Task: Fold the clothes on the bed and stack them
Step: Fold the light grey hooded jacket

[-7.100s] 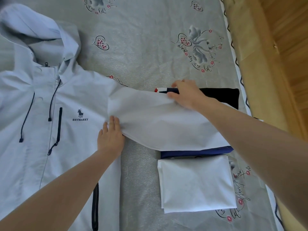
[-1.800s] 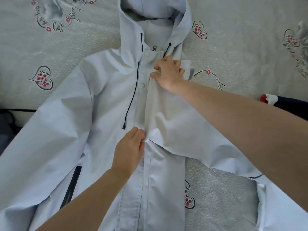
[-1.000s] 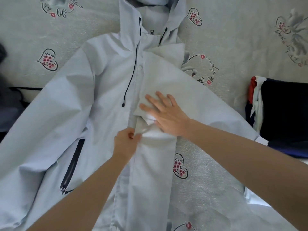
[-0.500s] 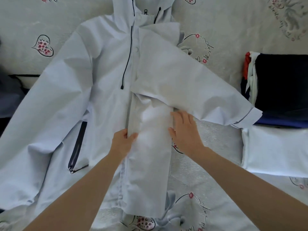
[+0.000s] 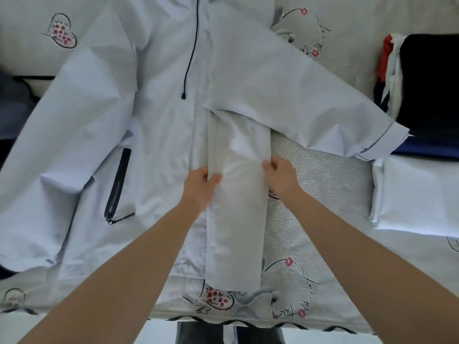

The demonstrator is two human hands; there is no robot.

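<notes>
a grey bedsheet (image 5: 323, 184) printed with hearts and script covers the bed from edge to edge. spread across it, front up, lies a pale blue hooded jacket (image 5: 154, 120), its collar running off the top of the view. the jacket's side on the person's right is folded inward to a long narrow panel (image 5: 238, 219) that runs down the middle toward the near edge of the bed. that side's sleeve (image 5: 298, 95) crosses over the panel's upper end and slants out to the right, its cuff resting against a stack of folded clothes (image 5: 427, 83) at the right edge, dark on top with red and white edges showing. just in front of that stack sits a folded white garment (image 5: 417, 194). the other sleeve lies spread flat toward the left. two bare forearms reach in from below. the left hand (image 5: 198, 184) pinches the panel's left edge, thumb on top of the cloth. the right hand (image 5: 282, 176) grips the panel's right edge with fingers curled onto the fabric. a dark pocket zipper (image 5: 118, 184) slants down the jacket's left half, and a dark drawcord (image 5: 190, 58) hangs beside the front placket, ending in a small toggle.
</notes>
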